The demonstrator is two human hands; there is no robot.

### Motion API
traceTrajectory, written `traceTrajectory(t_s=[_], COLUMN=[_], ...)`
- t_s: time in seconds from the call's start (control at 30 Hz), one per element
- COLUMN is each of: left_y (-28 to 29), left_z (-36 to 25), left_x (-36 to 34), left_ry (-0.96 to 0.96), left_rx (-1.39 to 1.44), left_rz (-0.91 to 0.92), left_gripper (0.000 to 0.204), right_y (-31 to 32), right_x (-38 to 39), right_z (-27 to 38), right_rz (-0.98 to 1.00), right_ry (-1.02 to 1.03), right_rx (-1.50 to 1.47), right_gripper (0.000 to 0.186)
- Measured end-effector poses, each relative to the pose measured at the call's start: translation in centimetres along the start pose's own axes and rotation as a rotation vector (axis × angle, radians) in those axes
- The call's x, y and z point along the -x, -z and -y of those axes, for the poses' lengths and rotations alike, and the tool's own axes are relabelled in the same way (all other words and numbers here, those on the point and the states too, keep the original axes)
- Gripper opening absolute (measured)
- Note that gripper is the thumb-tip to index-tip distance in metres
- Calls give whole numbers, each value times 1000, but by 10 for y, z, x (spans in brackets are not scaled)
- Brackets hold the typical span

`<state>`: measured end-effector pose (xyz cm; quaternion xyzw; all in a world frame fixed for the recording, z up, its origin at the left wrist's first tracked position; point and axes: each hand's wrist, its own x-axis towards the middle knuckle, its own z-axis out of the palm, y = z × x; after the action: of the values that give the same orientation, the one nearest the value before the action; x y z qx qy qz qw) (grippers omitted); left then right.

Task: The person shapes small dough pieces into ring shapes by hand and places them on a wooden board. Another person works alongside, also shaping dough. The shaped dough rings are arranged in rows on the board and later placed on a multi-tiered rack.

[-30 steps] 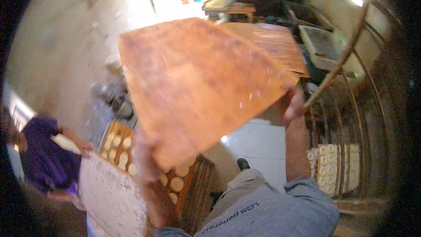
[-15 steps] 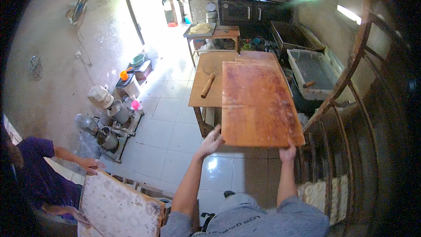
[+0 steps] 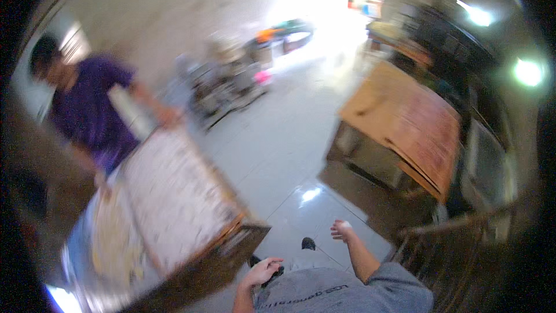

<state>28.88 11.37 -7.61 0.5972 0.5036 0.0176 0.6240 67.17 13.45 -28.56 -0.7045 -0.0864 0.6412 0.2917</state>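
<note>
I read both hands as released: the left hand (image 3: 263, 271) is at the near side, fingers extended to the right; the right hand (image 3: 341, 230) is farther forward, palm bare, fingers slightly curled. I locate the reddish-brown board (image 3: 427, 122) on the table (image 3: 370, 101), far right of both hands and well apart from them. At near left, a pale, dusty board (image 3: 179, 197) lies beside a yellowish sheet (image 3: 119, 235). A co-worker (image 3: 95, 107) in a purple shirt has one hand at the pale board's far corner. Along the far left wall, I find machines (image 3: 229, 81) too blurred to detail
</note>
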Motion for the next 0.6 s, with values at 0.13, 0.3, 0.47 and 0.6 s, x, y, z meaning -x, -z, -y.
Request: traceTrajectory(t_s=[0.13,0.3,0.47,0.6], left_y=[18,100,161,229], left_z=[48,57,209,291], left_x=[72,212,307,332], left_ry=[-110,-171,-93,137], left_rx=[289,494,454,-43], left_rz=[-75,-443,-1090,-1568], left_gripper=[38,28,22,19], right_y=[-115,-281,-439,-624], right_x=[51,212,299,324], right_z=[3,88,96,47], right_rz=[508,878,1305,1011], right_ry=[320,409,372,763], right_rx=[663,1474,1540,1442], right_gripper=[30,24,28,25])
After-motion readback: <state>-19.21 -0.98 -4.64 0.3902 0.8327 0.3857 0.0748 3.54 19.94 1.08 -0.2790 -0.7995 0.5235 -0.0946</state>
